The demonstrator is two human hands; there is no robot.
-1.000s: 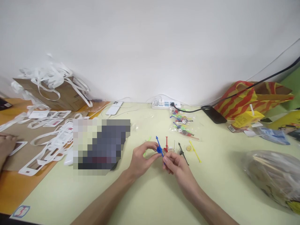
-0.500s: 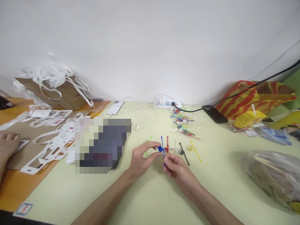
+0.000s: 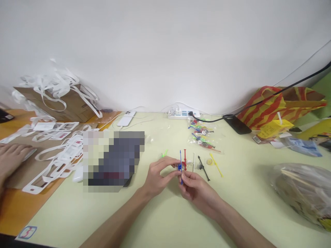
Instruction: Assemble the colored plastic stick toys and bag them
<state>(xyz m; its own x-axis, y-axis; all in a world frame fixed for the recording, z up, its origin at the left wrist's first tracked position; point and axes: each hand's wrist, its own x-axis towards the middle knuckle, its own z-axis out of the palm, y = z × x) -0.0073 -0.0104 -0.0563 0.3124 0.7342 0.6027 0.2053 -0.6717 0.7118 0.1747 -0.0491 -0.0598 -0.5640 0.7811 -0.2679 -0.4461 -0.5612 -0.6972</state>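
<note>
Near the middle of the table, my right hand (image 3: 198, 188) pinches the lower end of a thin blue plastic arrow (image 3: 180, 157), which stands almost upright. A small round blue piece (image 3: 179, 167) sits between the fingertips of my left hand (image 3: 159, 175), right against the arrow's shaft; whether the two are joined I cannot tell. Behind my hands lie a red arrow (image 3: 185, 155), a white stick (image 3: 193, 162), a black arrow (image 3: 204, 168) and a yellow arrow (image 3: 216, 165). A green arrow (image 3: 165, 152) is partly hidden behind my left hand.
Clear bags of coloured plastic parts (image 3: 203, 134) lie below a power strip (image 3: 181, 113). A blurred-out dark object (image 3: 116, 162) is at left, a plastic-wrapped bundle (image 3: 300, 196) at right. Another person's hand (image 3: 14, 156) rests at far left beside white straps (image 3: 69, 151).
My left hand has brought the round blue piece rightward against the blue arrow. The arrow has turned more upright and edge-on. At far left, the other person's hand has shifted right.
</note>
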